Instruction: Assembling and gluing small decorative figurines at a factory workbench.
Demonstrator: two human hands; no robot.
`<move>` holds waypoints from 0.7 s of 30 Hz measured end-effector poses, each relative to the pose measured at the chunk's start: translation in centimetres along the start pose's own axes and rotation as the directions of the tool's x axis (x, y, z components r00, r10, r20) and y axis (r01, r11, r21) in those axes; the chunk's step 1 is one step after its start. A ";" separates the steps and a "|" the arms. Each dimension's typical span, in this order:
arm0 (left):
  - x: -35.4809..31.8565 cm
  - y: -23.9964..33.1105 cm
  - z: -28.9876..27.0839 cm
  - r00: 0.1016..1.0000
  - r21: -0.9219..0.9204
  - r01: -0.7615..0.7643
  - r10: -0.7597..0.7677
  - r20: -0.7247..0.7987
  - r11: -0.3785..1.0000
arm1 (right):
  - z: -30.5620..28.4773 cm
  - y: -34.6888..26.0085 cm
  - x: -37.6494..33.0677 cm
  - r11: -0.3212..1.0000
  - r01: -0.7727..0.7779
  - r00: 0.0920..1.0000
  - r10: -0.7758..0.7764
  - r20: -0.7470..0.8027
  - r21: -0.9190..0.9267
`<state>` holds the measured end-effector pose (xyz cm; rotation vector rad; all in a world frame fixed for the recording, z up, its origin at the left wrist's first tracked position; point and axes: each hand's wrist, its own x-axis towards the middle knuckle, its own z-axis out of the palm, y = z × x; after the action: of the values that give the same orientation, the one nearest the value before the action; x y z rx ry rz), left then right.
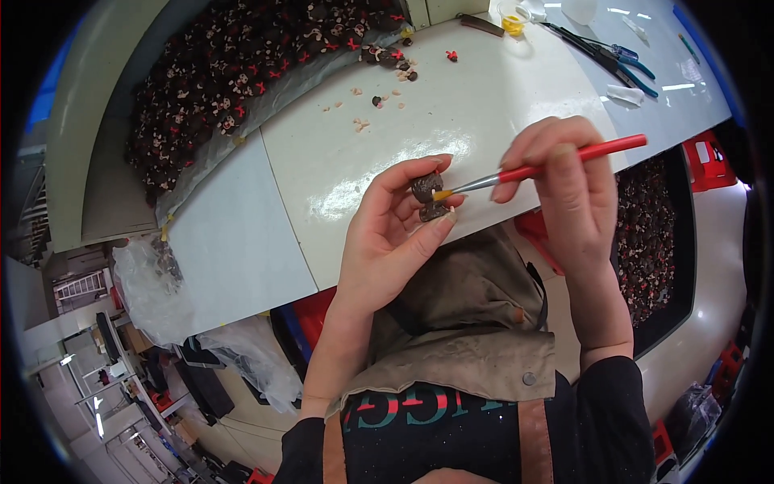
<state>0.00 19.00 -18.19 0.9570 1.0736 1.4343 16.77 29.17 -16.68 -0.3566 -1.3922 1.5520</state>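
Between the fingertips and thumb of my left hand [387,230] is a small dark brown figurine [427,194] with a narrow middle; fingers cover part of it. My right hand [568,189] grips a paintbrush [532,171] with a red handle, a silver ferrule and yellowish bristles. The brush tip touches the figurine or lies just in front of it; I cannot tell which. Both hands are above the near edge of the white table [355,153].
A big heap of small dark figures with red and pink parts [250,64] lies far left on plastic sheeting. Loose pink bits [360,125] dot the table. Pliers [633,68] and a yellow tape roll [513,26] lie at the far right. A black tray of similar pieces [645,242] stands right.
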 end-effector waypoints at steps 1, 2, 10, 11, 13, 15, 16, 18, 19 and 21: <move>0.0 0.0 0.0 1.000 0.001 0.000 0.000 0.000 1.000 | 0.0 0.1 0.0 0.996 -0.016 0.997 0.023 0.068 -0.093; -0.1 0.1 -0.1 1.000 0.008 0.001 -0.001 -0.007 1.000 | 0.0 0.2 -0.1 0.982 -0.027 0.990 0.052 0.133 -0.187; -0.2 -0.1 -0.2 0.999 0.035 -0.025 0.025 -0.025 0.999 | -0.1 -0.7 0.0 0.986 0.073 0.993 -0.058 0.100 -0.153; -0.2 -0.2 -0.2 0.999 0.035 -0.035 0.035 -0.019 0.999 | 0.3 -0.5 -0.3 0.994 0.055 0.989 -0.042 0.145 -0.091; -0.1 -0.2 -0.2 0.999 0.035 -0.046 0.046 -0.012 0.998 | 0.7 -0.1 -0.4 0.974 0.058 0.973 -0.006 0.231 -0.220; -0.1 -0.3 -0.2 0.998 0.088 -0.035 0.039 -0.042 0.996 | -0.2 0.3 0.0 0.964 0.037 0.982 0.015 0.191 -0.264; -0.1 -0.2 -0.3 0.998 0.090 -0.039 0.043 -0.046 0.995 | -0.6 0.1 0.3 0.940 0.060 0.990 -0.013 0.141 -0.336; -0.2 -0.1 -0.5 0.998 0.002 -0.050 0.050 -0.039 0.999 | -1.3 -0.9 0.8 0.898 0.042 0.999 -0.027 0.041 -0.437; -0.3 0.0 -0.5 0.998 0.003 -0.057 0.057 -0.042 0.998 | -1.8 -1.5 1.0 0.885 0.004 1.000 -0.010 -0.012 -0.465; -0.3 0.4 -0.7 0.996 -0.033 -0.048 0.045 -0.079 0.998 | -2.9 -1.8 1.6 0.654 0.048 0.992 -0.121 -0.042 -0.755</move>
<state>-0.74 18.61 -18.02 0.9124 1.0862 1.5354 19.02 31.95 -15.39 -0.8390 -1.9126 0.7812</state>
